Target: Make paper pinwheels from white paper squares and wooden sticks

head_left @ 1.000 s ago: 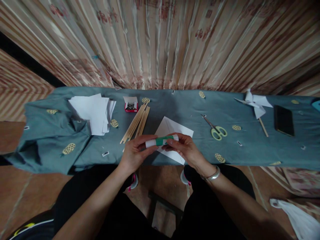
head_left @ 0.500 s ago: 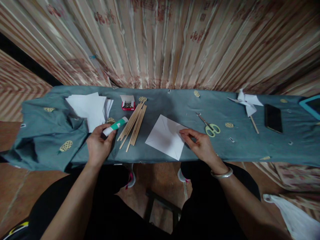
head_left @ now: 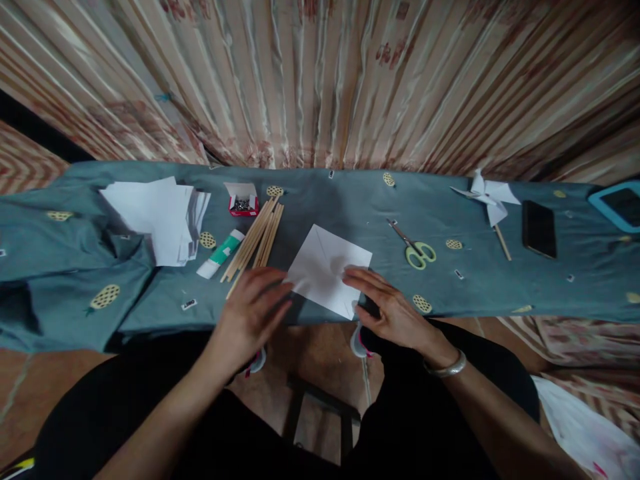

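Note:
A square sheet of white paper (head_left: 325, 267) with diagonal lines running in from its corners lies on the cloth in front of me. My right hand (head_left: 387, 303) rests over its right side, fingers stretched out and apart. At the paper's left corner is my left hand (head_left: 255, 310), holding nothing, its fingers spread and slightly blurred. Beyond that hand a bundle of wooden sticks (head_left: 255, 237) lies slanted, its lower ends partly hidden. A green and white glue stick (head_left: 221, 253) lies left of the sticks.
Behind the sticks stands an open red box (head_left: 243, 203) of small metal pieces. A stack of white paper (head_left: 155, 217) is at left. Toward the right lie green-handled scissors (head_left: 417, 253), a paper pinwheel (head_left: 490, 200) on a stick, a black phone (head_left: 539, 229) and a blue-framed device (head_left: 620, 205).
My left hand has let go of the glue stick, now lying beside the sticks, and has moved right to the paper. My right hand has opened from its pinch at the paper's right corner.

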Available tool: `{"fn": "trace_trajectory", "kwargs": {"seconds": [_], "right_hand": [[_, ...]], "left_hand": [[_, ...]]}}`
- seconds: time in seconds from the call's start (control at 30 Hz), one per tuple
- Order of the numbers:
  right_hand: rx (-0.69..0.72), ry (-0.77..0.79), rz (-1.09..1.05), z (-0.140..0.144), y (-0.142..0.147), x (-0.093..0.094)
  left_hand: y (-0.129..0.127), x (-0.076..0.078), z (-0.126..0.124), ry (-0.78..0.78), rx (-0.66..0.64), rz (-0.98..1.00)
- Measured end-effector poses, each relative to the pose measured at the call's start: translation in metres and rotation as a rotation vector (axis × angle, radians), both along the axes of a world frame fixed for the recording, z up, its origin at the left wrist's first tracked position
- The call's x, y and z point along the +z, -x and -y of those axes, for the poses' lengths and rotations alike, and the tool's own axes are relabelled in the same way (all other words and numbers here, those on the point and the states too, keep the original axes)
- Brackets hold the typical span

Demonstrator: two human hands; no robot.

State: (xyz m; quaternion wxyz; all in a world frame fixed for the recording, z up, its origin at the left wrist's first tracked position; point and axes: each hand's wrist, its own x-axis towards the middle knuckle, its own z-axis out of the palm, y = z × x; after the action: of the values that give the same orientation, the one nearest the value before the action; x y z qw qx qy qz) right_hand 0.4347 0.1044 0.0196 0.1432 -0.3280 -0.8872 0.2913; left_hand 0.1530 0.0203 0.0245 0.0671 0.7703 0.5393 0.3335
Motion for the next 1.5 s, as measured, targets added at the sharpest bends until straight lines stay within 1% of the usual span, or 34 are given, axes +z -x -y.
{"fn": "trace_trajectory", "kwargs": {"seconds": [0.03, 0.07, 0.1, 0.17, 0.23, 0.37, 0.43, 0.57, 0.63, 0.7, 0.8, 0.9, 0.97, 1.03, 1.1, 1.17, 1.3, 1.4, 1.5], "right_hand": [[0.013, 0.014, 0.012, 0.002, 0.001, 0.001], [0.022, 0.027, 0.024, 0.003, 0.001, 0.001], [0.026, 0.039, 0.039, 0.004, 0.001, 0.001], [0.031, 0.055, 0.072, 0.006, 0.001, 0.001], [0.036, 0.062, 0.108, 0.006, 0.0, -0.001], [0.055, 0.062, 0.152, 0.006, -0.003, -0.005], [0.057, 0.056, 0.153, 0.006, -0.003, -0.006], [0.041, 0.033, 0.148, 0.005, -0.003, -0.008], [0.039, 0.038, 0.134, 0.004, -0.003, -0.008], [0.036, 0.065, 0.107, 0.002, -0.003, -0.006], [0.035, 0.12, 0.056, -0.001, -0.005, 0.0], [0.031, 0.162, -0.027, -0.003, -0.003, 0.003], [-0.023, 0.188, -0.105, -0.002, 0.001, 0.001], [-0.135, 0.193, -0.182, 0.0, 0.007, -0.004], [-0.247, 0.176, -0.231, 0.002, 0.015, -0.011], [-0.315, 0.149, -0.247, 0.004, 0.021, -0.017], [-0.36, 0.085, -0.224, 0.005, 0.028, -0.019], [-0.352, 0.026, -0.188, 0.006, 0.031, -0.016], [-0.325, -0.03, -0.18, 0.007, 0.031, -0.015]], "left_hand": [[-0.014, -0.004, -0.003, 0.002, -0.105, 0.01], [-0.026, -0.009, -0.006, 0.056, -0.152, -0.002], [-0.036, -0.014, -0.009, 0.099, -0.172, -0.022], [-0.046, -0.022, -0.017, 0.156, -0.18, -0.047], [-0.047, -0.026, -0.022, 0.195, -0.176, -0.052], [-0.044, -0.027, -0.027, 0.219, -0.196, -0.028], [-0.046, -0.027, -0.026, 0.191, -0.192, -0.038], [-0.052, -0.032, -0.025, 0.07, -0.179, -0.103], [-0.054, -0.034, -0.024, 0.027, -0.185, -0.113], [-0.054, -0.035, -0.023, 0.02, -0.196, -0.111], [-0.054, -0.034, -0.024, 0.044, -0.186, -0.083], [-0.054, -0.033, -0.025, 0.08, -0.14, 0.003], [-0.054, -0.033, -0.025, 0.102, -0.117, 0.049], [-0.055, -0.034, -0.026, 0.116, -0.104, 0.068], [-0.055, -0.035, -0.027, 0.13, -0.095, 0.072], [-0.054, -0.035, -0.027, 0.145, -0.086, 0.076], [-0.054, -0.036, -0.029, 0.17, -0.071, 0.096], [-0.054, -0.035, -0.029, 0.175, -0.035, 0.136], [-0.055, -0.035, -0.029, 0.163, -0.057, 0.126]]}}
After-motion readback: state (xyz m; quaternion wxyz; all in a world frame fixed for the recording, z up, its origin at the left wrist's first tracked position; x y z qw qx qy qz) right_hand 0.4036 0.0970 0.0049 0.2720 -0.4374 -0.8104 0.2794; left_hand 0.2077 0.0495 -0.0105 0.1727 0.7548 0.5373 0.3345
